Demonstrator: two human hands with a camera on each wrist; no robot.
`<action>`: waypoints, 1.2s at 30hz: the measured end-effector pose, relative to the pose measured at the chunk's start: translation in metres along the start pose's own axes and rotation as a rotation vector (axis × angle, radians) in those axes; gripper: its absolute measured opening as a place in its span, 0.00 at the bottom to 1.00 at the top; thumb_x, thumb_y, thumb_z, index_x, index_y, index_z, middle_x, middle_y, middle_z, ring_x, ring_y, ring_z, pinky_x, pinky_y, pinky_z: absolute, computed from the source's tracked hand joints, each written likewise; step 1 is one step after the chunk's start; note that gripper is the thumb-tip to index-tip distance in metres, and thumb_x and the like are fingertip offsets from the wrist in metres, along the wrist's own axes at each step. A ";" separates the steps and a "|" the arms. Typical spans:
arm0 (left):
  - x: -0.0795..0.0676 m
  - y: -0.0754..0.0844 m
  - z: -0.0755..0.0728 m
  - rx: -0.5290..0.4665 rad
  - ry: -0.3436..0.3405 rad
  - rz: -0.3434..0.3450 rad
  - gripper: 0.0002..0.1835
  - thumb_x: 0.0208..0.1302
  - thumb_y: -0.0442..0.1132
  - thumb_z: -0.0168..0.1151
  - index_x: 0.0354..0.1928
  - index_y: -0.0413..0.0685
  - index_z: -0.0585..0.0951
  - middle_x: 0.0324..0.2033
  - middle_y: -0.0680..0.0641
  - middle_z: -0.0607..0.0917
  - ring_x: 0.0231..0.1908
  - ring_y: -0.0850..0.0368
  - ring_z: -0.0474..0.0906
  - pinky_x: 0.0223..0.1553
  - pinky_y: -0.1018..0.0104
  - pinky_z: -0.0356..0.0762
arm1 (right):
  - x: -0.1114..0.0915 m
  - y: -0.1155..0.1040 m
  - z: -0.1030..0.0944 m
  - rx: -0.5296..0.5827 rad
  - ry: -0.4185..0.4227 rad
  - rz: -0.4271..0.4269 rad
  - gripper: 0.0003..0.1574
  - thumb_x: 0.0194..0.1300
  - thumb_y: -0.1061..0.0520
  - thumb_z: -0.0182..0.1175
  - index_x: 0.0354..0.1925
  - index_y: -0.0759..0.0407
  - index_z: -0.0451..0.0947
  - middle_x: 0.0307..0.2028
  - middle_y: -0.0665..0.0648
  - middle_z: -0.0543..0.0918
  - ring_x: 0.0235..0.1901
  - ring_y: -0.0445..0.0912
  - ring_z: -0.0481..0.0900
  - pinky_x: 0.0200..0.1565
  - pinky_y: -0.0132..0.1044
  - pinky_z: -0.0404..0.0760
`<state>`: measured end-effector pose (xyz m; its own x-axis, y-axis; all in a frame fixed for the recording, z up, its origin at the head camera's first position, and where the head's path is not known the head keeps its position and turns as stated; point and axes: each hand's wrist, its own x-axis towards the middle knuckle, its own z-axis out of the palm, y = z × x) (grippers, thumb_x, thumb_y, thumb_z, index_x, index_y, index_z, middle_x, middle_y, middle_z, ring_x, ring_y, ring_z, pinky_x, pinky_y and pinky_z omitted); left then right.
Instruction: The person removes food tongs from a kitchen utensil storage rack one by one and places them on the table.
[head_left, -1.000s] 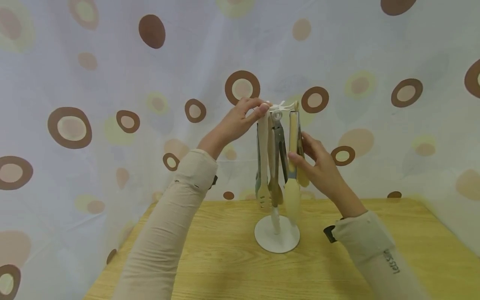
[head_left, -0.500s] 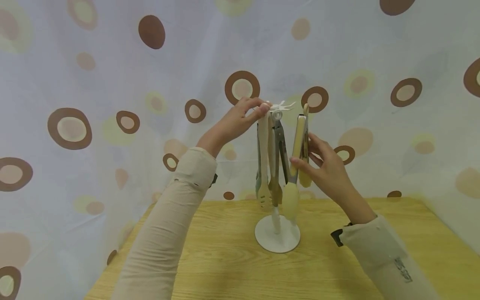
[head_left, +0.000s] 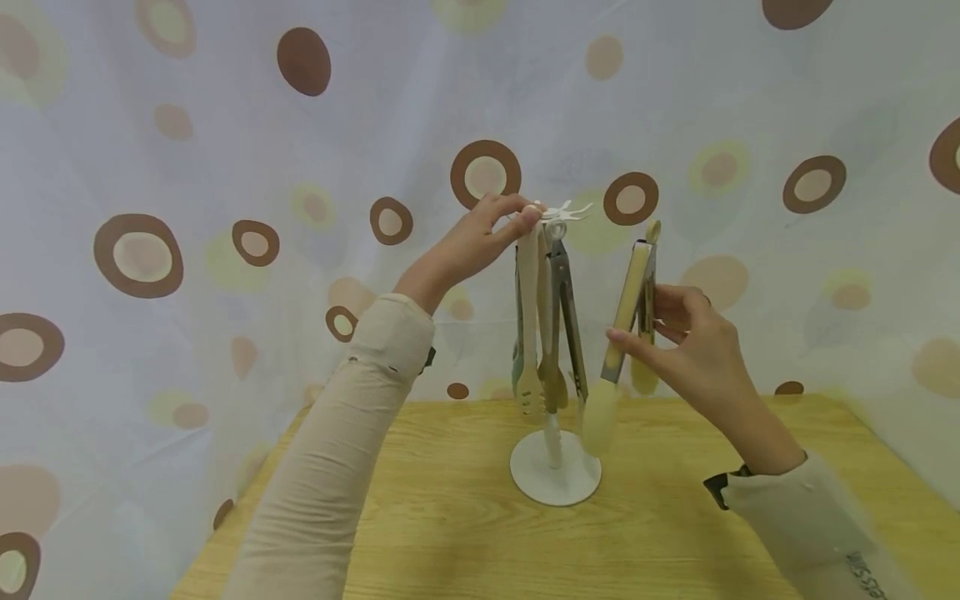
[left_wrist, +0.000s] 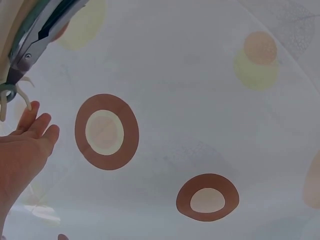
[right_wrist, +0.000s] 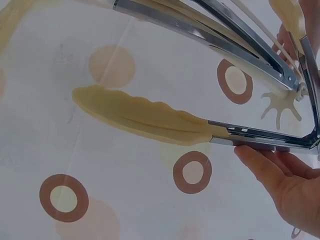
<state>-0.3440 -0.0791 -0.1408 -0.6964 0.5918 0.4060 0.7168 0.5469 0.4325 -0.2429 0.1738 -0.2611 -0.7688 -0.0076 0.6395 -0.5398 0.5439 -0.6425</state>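
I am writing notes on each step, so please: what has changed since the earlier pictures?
The right hand, already holding the yellow tongs, has taken them off the white stand and moved them rightward, now tilted. The left hand stays at the stand's top; the stand has not moved.

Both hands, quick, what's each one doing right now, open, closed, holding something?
Left hand: closed, pinching the top of the white, round-based utensil stand.
Right hand: closed, holding the silver metal tongs with pale yellow tips.
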 end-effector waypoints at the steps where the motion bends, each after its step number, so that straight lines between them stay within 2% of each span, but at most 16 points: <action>1: 0.000 0.000 0.000 -0.002 -0.001 0.000 0.22 0.76 0.55 0.42 0.63 0.56 0.73 0.65 0.49 0.63 0.66 0.55 0.57 0.65 0.52 0.57 | -0.002 0.000 -0.002 -0.019 0.015 0.000 0.42 0.56 0.49 0.72 0.61 0.65 0.65 0.51 0.60 0.75 0.51 0.52 0.75 0.48 0.17 0.70; 6: 0.000 0.000 0.001 -0.007 -0.004 -0.006 0.22 0.75 0.55 0.42 0.62 0.57 0.73 0.65 0.49 0.63 0.67 0.56 0.56 0.65 0.52 0.56 | -0.012 0.005 -0.014 -0.101 0.078 -0.002 0.40 0.54 0.48 0.73 0.58 0.64 0.68 0.46 0.59 0.77 0.45 0.40 0.74 0.44 0.15 0.70; 8: 0.000 0.000 0.001 -0.008 -0.005 -0.006 0.22 0.75 0.55 0.42 0.62 0.56 0.73 0.65 0.49 0.63 0.66 0.56 0.56 0.65 0.52 0.56 | -0.015 0.009 -0.018 -0.126 0.085 0.017 0.40 0.54 0.47 0.73 0.57 0.64 0.69 0.46 0.59 0.77 0.44 0.39 0.73 0.43 0.13 0.69; 14: -0.001 -0.001 0.002 -0.002 -0.005 -0.002 0.22 0.76 0.54 0.42 0.63 0.55 0.73 0.65 0.48 0.63 0.66 0.55 0.57 0.65 0.52 0.57 | -0.025 0.023 -0.029 -0.169 0.051 0.057 0.40 0.54 0.47 0.73 0.55 0.68 0.67 0.46 0.63 0.77 0.46 0.54 0.75 0.40 0.11 0.66; 18: -0.002 -0.001 0.001 -0.003 -0.005 -0.009 0.22 0.76 0.55 0.41 0.64 0.56 0.72 0.65 0.49 0.63 0.66 0.55 0.57 0.65 0.52 0.57 | -0.031 0.031 -0.031 -0.210 0.032 0.058 0.40 0.54 0.46 0.73 0.52 0.68 0.68 0.45 0.64 0.78 0.44 0.57 0.77 0.39 0.11 0.66; 21: -0.002 -0.001 0.001 -0.006 -0.003 -0.009 0.22 0.76 0.55 0.41 0.63 0.57 0.72 0.65 0.49 0.63 0.66 0.55 0.58 0.65 0.51 0.57 | -0.034 0.037 -0.035 -0.251 0.020 0.066 0.40 0.53 0.44 0.73 0.50 0.69 0.67 0.43 0.65 0.78 0.42 0.61 0.79 0.37 0.19 0.73; 23: -0.002 0.000 0.001 -0.004 -0.003 -0.009 0.22 0.76 0.55 0.41 0.63 0.57 0.72 0.65 0.49 0.63 0.66 0.55 0.58 0.65 0.52 0.57 | -0.037 0.041 -0.039 -0.279 0.002 0.090 0.40 0.53 0.43 0.72 0.50 0.69 0.67 0.43 0.66 0.78 0.41 0.63 0.79 0.37 0.31 0.78; 25: -0.002 0.001 0.001 -0.005 -0.004 -0.009 0.22 0.76 0.55 0.41 0.63 0.56 0.72 0.65 0.49 0.63 0.65 0.55 0.58 0.65 0.52 0.57 | -0.039 0.045 -0.043 -0.302 -0.019 0.116 0.41 0.54 0.41 0.71 0.50 0.70 0.66 0.44 0.67 0.78 0.42 0.64 0.79 0.36 0.43 0.78; 28: -0.002 0.001 0.000 -0.003 -0.004 -0.011 0.22 0.76 0.55 0.41 0.63 0.56 0.72 0.65 0.49 0.63 0.65 0.55 0.59 0.65 0.52 0.57 | -0.042 0.050 -0.048 -0.329 -0.049 0.149 0.43 0.55 0.40 0.70 0.51 0.71 0.65 0.45 0.70 0.77 0.43 0.65 0.77 0.34 0.53 0.76; 36: -0.002 0.001 0.000 -0.014 -0.008 -0.018 0.23 0.75 0.56 0.41 0.64 0.57 0.72 0.65 0.49 0.62 0.65 0.55 0.58 0.64 0.51 0.58 | -0.049 0.060 -0.055 -0.383 -0.099 0.192 0.46 0.56 0.36 0.68 0.51 0.72 0.65 0.46 0.72 0.77 0.43 0.64 0.76 0.33 0.54 0.75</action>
<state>-0.3419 -0.0795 -0.1410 -0.7089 0.5863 0.3919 0.7035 0.5490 0.4513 -0.2191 0.2525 -0.3076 -0.8820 0.0541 0.4681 -0.2318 0.8150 -0.5310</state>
